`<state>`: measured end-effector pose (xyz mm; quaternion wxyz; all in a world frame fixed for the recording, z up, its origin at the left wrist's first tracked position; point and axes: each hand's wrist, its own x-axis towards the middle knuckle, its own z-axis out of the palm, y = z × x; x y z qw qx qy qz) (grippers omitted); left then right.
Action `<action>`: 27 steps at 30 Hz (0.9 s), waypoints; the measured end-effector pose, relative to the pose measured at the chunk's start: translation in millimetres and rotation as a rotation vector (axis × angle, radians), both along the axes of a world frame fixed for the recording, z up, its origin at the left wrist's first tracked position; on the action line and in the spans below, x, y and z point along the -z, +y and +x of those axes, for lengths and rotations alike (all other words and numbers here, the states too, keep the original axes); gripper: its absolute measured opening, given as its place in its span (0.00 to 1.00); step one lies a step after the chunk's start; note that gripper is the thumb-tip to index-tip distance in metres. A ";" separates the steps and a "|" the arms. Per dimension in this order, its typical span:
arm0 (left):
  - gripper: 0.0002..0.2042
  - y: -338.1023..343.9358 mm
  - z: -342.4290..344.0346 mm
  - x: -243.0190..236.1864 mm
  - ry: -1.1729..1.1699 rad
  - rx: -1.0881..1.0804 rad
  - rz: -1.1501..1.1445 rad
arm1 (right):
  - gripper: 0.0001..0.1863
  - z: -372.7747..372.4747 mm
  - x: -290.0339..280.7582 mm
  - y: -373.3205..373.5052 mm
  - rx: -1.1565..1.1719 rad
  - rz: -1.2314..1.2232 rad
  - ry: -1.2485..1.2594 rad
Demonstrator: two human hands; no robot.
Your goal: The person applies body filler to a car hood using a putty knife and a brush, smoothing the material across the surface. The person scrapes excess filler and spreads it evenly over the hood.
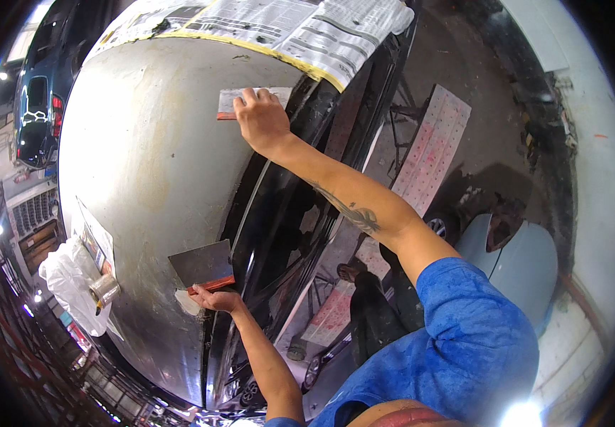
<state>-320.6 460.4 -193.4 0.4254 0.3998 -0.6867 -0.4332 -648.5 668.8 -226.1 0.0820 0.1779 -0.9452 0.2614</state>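
Near the yellow tape, right hand pinches a pale spreader; farther off, left hand (also closed) grips a dark spreader. An overlong stroke could lift the tape.

Hands holding red-edged spreaders, pale curved car panel, yellow-taped newspaper, crumpled white plastic

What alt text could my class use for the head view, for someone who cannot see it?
A right hand holds a flat, red-edged spreader at a pale, patchy car panel, while the left hand holds a second, darker spreader lower in view. Newspaper edged with yellow tape lies at the panel's far end.
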 end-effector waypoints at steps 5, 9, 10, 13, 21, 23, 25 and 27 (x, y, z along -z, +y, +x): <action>0.17 4.9 -0.9 -3.7 -0.026 -0.026 0.012 | 0.14 -34.9 -9.2 -0.1 0.157 0.028 -0.028; 0.14 10.8 -2.2 -6.7 0.042 -0.015 0.065 | 0.16 -34.9 -13.8 -6.0 0.029 0.051 -0.103; 0.13 11.5 -3.0 -6.9 0.063 -0.004 0.090 | 0.16 -36.5 -16.2 -7.1 0.010 0.143 -0.061; 0.13 10.2 -1.7 -9.3 -0.002 0.040 0.094 | 0.16 -45.7 -21.3 -11.9 0.261 -0.049 -0.044; 0.10 3.0 9.8 12.7 -0.025 0.008 -0.048 | 0.15 -77.1 14.2 -16.4 0.075 -0.141 -0.108; 0.12 2.2 9.1 15.7 -0.411 -0.033 -0.746 | 0.15 -82.4 24.5 -26.0 0.151 -0.266 0.088; 0.07 5.0 6.5 14.2 -0.232 -0.047 -0.214 | 0.14 -80.7 33.5 -34.1 0.010 -0.051 0.119; 0.05 7.7 2.5 9.8 -0.071 0.030 -0.052 | 0.14 -87.3 35.2 -34.8 -0.135 0.011 0.065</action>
